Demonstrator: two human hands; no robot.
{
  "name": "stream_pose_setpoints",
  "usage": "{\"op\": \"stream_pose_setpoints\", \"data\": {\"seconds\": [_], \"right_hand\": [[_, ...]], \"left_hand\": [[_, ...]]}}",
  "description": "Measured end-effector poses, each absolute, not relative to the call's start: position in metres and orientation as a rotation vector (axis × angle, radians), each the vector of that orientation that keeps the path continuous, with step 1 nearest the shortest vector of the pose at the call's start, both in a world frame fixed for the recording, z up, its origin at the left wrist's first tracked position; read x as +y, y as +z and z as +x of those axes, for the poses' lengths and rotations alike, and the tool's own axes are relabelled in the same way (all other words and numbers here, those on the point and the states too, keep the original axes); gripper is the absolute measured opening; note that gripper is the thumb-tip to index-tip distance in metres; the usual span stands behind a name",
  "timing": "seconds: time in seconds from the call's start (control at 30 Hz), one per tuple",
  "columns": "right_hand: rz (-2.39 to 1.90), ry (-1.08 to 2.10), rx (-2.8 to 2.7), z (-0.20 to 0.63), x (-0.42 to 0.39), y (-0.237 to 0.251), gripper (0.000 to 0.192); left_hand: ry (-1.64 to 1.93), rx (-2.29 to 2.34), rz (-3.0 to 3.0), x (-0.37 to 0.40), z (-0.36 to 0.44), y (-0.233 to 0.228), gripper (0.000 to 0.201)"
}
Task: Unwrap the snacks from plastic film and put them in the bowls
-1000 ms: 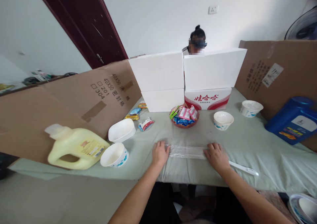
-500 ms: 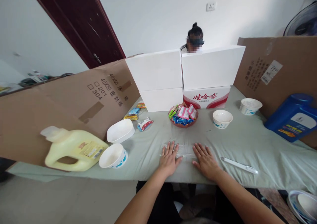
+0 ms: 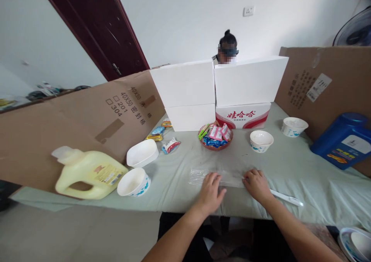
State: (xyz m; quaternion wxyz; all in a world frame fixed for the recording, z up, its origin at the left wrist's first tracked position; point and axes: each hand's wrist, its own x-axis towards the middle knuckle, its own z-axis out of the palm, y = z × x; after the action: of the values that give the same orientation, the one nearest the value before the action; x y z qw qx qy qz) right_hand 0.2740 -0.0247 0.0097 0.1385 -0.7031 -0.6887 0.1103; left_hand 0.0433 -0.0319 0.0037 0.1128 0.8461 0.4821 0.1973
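Note:
A clear plastic bag (image 3: 199, 176) lies flat and creased on the cloth-covered table in front of me. My left hand (image 3: 213, 194) rests on its near edge, fingers a little bent and thumb held apart. At the bag's right end, the curled fingers of my right hand (image 3: 257, 184) pinch its edge. A slim white tool (image 3: 288, 198), perhaps a cutter, lies beside my right wrist, with one end hidden behind that hand. Beyond the bag stands a reddish bowl (image 3: 216, 147) heaped with small wrapped snacks (image 3: 216, 132).
Paper bowls (image 3: 261, 142), a white dish (image 3: 142, 153) and loose packets (image 3: 171, 146) stand around. A yellow jug (image 3: 89, 173) is left, a blue bottle (image 3: 342, 142) right. White boxes (image 3: 185, 84) and cardboard panels (image 3: 121, 107) wall the table; a person (image 3: 227, 47) is behind.
Both hands have moved right along the bag, uncovering its left end. My right hand's spread fingers have curled at its edge and now cover one end of the white tool.

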Motion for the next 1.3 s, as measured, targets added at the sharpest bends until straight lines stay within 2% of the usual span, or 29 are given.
{"op": "stream_pose_setpoints", "data": {"seconds": [0.07,0.13,0.17,0.23,0.3,0.43,0.47,0.53,0.63,0.7,0.87,1.3], "right_hand": [[-2.004,0.485,-1.93,0.272,-0.027,0.017,0.014],[-1.899,0.786,-1.857,0.27,-0.032,0.023,0.015],[-1.786,0.957,-1.828,0.27,-0.035,0.025,0.017],[-1.522,1.192,-1.743,0.269,-0.041,0.028,0.027],[-1.351,1.191,-1.679,0.271,-0.043,0.026,0.04],[-1.196,1.257,-1.697,0.272,-0.039,0.007,0.075],[-1.206,1.299,-1.735,0.27,-0.037,0.001,0.078],[-1.302,1.3,-1.799,0.263,-0.031,-0.009,0.07],[-1.466,1.136,-1.855,0.249,-0.021,-0.015,0.041],[-1.543,1.044,-1.887,0.241,-0.014,-0.013,0.031],[-1.674,0.926,-1.917,0.225,-0.003,-0.003,0.028],[-1.91,0.63,-1.989,0.197,0.004,-0.004,0.028]], "left_hand": [[0.619,1.263,2.426,-0.039,0.063,0.004,0.055],[0.666,1.207,2.352,-0.045,0.078,0.002,0.072],[0.696,1.202,2.306,-0.048,0.085,0.0,0.075],[0.754,1.208,2.181,-0.052,0.094,-0.004,0.055],[0.815,1.219,2.015,-0.055,0.098,-0.009,0.028],[0.946,1.195,1.684,-0.053,0.093,-0.017,0.034],[0.974,1.195,1.642,-0.051,0.09,-0.018,0.034],[1.018,1.244,1.641,-0.043,0.081,-0.017,0.034],[1.063,1.442,1.853,-0.026,0.066,-0.012,0.033],[1.037,1.626,2.052,-0.012,0.057,-0.008,0.029],[0.783,1.938,2.23,0.015,0.043,-0.006,0.02],[0.686,2.179,2.203,0.026,0.034,-0.012,0.014]]}}
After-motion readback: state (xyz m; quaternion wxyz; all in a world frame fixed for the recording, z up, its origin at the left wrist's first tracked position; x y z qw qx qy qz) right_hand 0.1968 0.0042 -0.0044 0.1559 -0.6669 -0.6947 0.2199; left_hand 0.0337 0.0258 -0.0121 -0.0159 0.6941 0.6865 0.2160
